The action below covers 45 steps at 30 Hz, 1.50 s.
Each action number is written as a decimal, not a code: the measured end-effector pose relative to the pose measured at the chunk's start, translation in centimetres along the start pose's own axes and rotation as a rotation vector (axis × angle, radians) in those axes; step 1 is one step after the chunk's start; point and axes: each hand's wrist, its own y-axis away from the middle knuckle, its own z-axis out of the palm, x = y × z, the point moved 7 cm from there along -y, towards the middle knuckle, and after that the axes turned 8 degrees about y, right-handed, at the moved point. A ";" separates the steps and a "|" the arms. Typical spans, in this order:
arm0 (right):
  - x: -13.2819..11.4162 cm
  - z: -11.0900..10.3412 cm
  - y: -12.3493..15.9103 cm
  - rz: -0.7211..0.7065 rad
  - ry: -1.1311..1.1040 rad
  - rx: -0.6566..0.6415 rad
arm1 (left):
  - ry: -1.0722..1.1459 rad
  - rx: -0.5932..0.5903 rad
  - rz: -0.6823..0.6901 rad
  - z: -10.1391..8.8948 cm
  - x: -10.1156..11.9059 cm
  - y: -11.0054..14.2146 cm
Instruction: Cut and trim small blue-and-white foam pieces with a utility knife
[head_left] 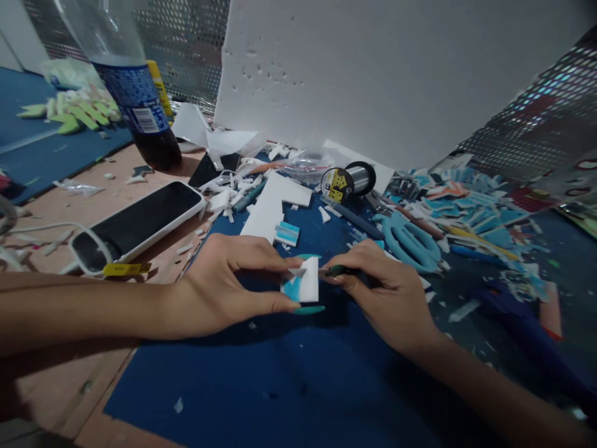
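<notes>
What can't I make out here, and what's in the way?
All in the head view:
- Bottle top: cut off by the upper edge.
- Tool handle: partly covered by the right hand.
- Piece, left edge: behind the left hand.
- Label print: too small and blurred.
- Purple thing: too dark and blurred to name.

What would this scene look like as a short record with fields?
Left hand: pinches a small white-and-blue piece
Right hand: holds a slim dark tool beside the piece
Surface: blue mat
Left side: black-screened device, bottle of dark liquid
Right side: light-blue-handled scissors
Behind: wire spool, large white board
</notes>
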 end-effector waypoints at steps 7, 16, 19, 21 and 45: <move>0.1 0.3 0.0 0.022 0.008 -0.025 | -0.044 -0.024 -0.163 0.1 -0.9 -0.2; 1.2 -0.1 0.1 0.094 -0.089 0.061 | 0.063 0.001 -0.409 0.4 -3.3 0.6; 1.3 -0.2 0.1 0.119 -0.068 0.050 | 0.007 0.010 -0.347 0.3 -3.0 0.3; 1.8 -0.4 0.1 0.200 -0.052 0.046 | -0.089 0.009 -0.241 0.0 -2.1 0.0; -0.9 1.0 0.2 -0.039 0.003 -0.262 | -0.038 -0.005 -0.013 -0.1 -0.5 0.4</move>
